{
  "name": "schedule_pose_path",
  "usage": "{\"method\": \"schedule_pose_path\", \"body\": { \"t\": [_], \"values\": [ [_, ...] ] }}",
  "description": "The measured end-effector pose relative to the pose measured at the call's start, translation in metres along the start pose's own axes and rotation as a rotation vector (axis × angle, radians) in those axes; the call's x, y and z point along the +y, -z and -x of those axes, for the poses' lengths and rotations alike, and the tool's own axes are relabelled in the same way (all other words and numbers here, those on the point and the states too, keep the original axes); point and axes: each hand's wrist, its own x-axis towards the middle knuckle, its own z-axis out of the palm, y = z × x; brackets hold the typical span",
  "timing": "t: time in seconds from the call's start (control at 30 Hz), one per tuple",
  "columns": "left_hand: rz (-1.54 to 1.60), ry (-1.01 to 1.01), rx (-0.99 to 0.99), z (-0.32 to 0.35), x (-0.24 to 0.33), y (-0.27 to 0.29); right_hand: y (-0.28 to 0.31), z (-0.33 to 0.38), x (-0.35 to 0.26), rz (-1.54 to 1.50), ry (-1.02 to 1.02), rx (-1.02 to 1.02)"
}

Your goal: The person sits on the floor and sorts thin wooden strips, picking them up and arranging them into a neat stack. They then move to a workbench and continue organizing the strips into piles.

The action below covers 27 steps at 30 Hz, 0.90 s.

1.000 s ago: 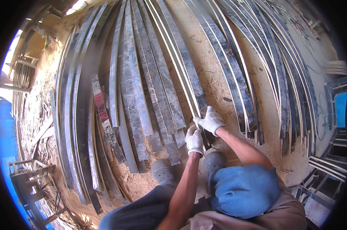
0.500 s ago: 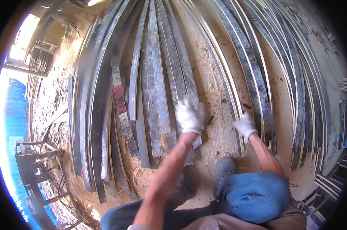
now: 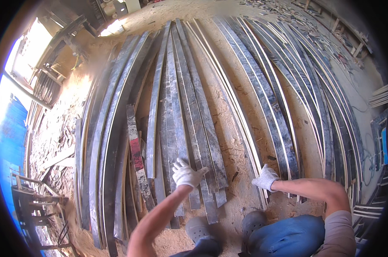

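Note:
Long dark-faced plywood strips (image 3: 204,145) lie side by side on the sandy ground, running away from me. My left hand (image 3: 187,173), in a white glove, rests over the middle group of strips with its fingers spread, holding nothing. To its right, my right hand (image 3: 266,177), gloved as well, is curled at the near end of a narrow stack of strips with pale edges (image 3: 241,141). Its fingers close round the edge of that stack. One strip with a red patch (image 3: 136,152) lies left of my left hand.
More dark strips (image 3: 106,141) lie at the left, and others (image 3: 322,107) at the right. My grey clogs (image 3: 198,229) stand close to the near ends. A metal frame (image 3: 33,210) is at lower left, beside wood scraps (image 3: 59,145). A cable (image 3: 361,100) lies at far right.
The view has tipped up, showing the strips' far ends. My left hand has moved left from the right side of the middle group. My right hand stays by the pale-edged stack, its elbow now farther out.

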Motion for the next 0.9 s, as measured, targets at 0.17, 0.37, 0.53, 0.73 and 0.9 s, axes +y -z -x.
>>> {"method": "schedule_pose_path", "body": {
  "t": [0.17, 0.37, 0.53, 0.73, 0.9],
  "values": [
    [0.363, -0.100, -0.044, 0.000, 0.031, 0.009, 0.035, 0.016, -0.001, 0.513, 0.394, 0.360],
    [0.563, -0.153, 0.041, -0.013, 0.044, -0.027, 0.017, 0.007, -0.120, 0.034, 0.241, -0.106],
    [1.432, -0.186, -0.359, -0.041, -0.017, -0.046, -0.029, 0.008, -0.166, -0.447, 0.102, 0.019],
    [1.846, -0.130, -0.812, -0.031, -0.029, -0.026, -0.053, 0.012, -0.129, -0.386, 0.294, 0.275],
    [1.573, -0.185, -0.590, -0.032, 0.004, -0.057, -0.037, 0.021, -0.139, -0.598, 0.181, 0.085]
  ]
}}
